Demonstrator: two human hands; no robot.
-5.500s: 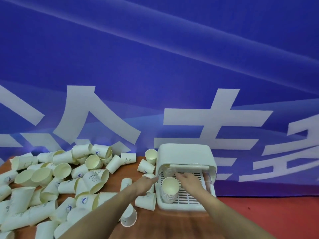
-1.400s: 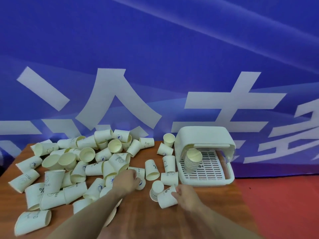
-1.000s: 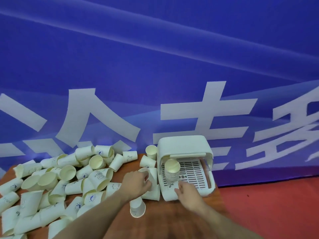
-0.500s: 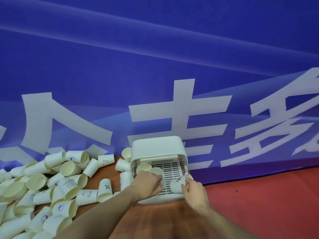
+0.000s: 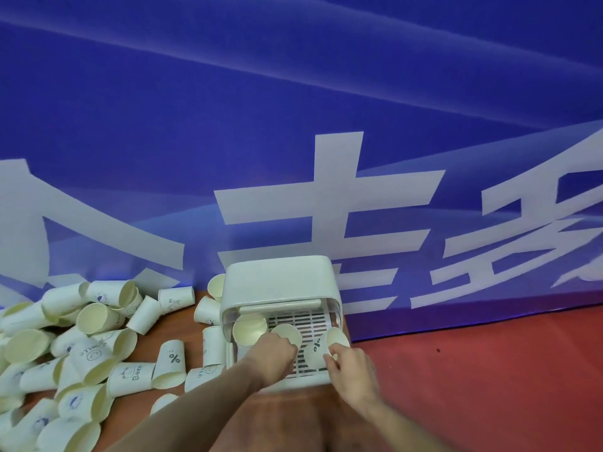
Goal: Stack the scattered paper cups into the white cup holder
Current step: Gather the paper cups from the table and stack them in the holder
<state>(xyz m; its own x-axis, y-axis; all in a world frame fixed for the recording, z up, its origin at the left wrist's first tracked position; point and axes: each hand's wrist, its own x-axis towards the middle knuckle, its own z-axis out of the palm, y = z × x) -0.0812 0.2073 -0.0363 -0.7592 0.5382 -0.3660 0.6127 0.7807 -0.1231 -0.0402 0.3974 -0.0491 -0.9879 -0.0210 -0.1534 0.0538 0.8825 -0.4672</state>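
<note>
Left hand (image 5: pixel 272 355) gripping a cup (image 5: pixel 287 334) over the white cup holder (image 5: pixel 279 282) at lower centre, right hand (image 5: pixel 350 370) pinching a percent-marked cup (image 5: pixel 321 349), loose cups (image 5: pixel 98 347) strewn lower left on the tabletop (image 5: pixel 287 415).

I read "%" on the cup (image 5: pixel 316 349) my right hand (image 5: pixel 354 375) holds, "%" on another cup (image 5: pixel 172 360), "HELLO" on a third (image 5: pixel 94 349).

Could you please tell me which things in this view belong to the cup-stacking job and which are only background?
Part of the job:
white cup holder
cup stack inside it
cup in left hand
cup in right hand
scattered cups

Just there:
wooden table
blue banner
red floor
</note>
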